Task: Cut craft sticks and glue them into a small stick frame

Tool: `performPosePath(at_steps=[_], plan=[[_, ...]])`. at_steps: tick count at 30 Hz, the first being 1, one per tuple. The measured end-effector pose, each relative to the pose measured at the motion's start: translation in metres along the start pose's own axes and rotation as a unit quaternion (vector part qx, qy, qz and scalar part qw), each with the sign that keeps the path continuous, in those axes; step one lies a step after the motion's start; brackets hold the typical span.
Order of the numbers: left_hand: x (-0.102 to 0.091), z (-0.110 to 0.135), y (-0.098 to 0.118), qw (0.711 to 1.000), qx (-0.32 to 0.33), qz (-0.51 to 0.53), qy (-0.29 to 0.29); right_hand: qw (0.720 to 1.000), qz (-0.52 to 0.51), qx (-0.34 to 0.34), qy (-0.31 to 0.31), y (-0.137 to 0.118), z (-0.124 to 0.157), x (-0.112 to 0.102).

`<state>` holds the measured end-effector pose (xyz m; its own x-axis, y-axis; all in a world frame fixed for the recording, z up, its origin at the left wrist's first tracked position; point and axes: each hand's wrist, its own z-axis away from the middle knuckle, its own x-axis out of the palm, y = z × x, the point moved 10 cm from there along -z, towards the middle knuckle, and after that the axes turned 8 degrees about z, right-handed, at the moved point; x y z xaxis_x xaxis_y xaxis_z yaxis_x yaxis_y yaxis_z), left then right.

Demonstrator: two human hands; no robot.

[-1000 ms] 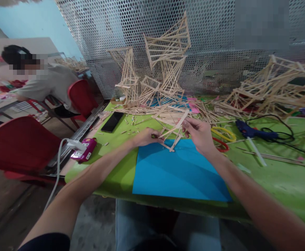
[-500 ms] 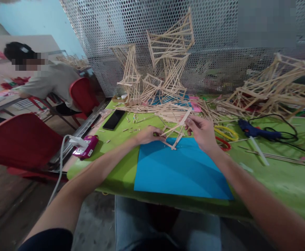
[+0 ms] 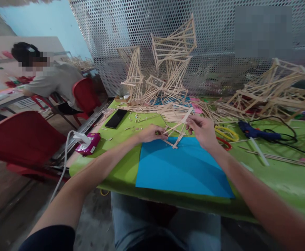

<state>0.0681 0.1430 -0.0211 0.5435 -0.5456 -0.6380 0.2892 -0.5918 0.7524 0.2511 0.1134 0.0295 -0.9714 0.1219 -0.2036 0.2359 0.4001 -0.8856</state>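
A small frame of wooden sticks (image 3: 179,139) stands at the far part of a blue sheet (image 3: 184,170). My left hand (image 3: 154,134) is closed on the left side of this frame, thumb and fingers pinching a stick. Opposite it, my right hand (image 3: 200,129) pinches a flat, pale wooden craft stick (image 3: 187,115), which points up and away at a slant. A thinner stick runs between the two hands. Where the craft stick touches the frame, I cannot tell exactly.
Behind my hands lies a heap of loose sticks (image 3: 168,111), with stick towers (image 3: 173,55) beyond. To the right are a blue glue gun (image 3: 257,132) and yellow-handled scissors (image 3: 227,133). A phone (image 3: 116,118) and purple power adapter (image 3: 88,143) lie left. A person (image 3: 55,78) sits far left.
The whole view has shifted slightly, so the scene sits a little further right. Both hands keep their grip on the stick frame and the craft stick with hardly any movement.
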Motion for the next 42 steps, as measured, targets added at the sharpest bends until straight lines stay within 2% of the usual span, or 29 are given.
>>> performPosePath(at_steps=[8,17,20,28,36,42], plan=[[-0.003,0.000,-0.003,0.999,-0.012,0.052,0.009,0.996,0.063,0.011,-0.054,-0.014,-0.014,-0.003],[-0.006,0.002,-0.008,0.999,-0.020,0.039,0.014,0.988,0.073,0.065,-0.118,-0.015,-0.022,0.003],[-0.006,0.002,-0.004,0.999,-0.010,0.044,0.015,0.986,0.082,0.065,-0.130,-0.017,-0.022,0.004],[-0.003,0.002,0.001,1.000,0.001,0.014,0.004,0.998,0.053,-0.002,-0.040,-0.009,-0.011,0.000],[-0.004,0.003,-0.003,1.000,-0.008,0.007,0.011,0.994,0.108,-0.024,-0.006,-0.009,0.000,0.009],[-0.004,0.003,-0.003,0.999,-0.013,0.025,0.015,0.987,0.156,-0.047,-0.004,-0.010,0.003,0.010]])
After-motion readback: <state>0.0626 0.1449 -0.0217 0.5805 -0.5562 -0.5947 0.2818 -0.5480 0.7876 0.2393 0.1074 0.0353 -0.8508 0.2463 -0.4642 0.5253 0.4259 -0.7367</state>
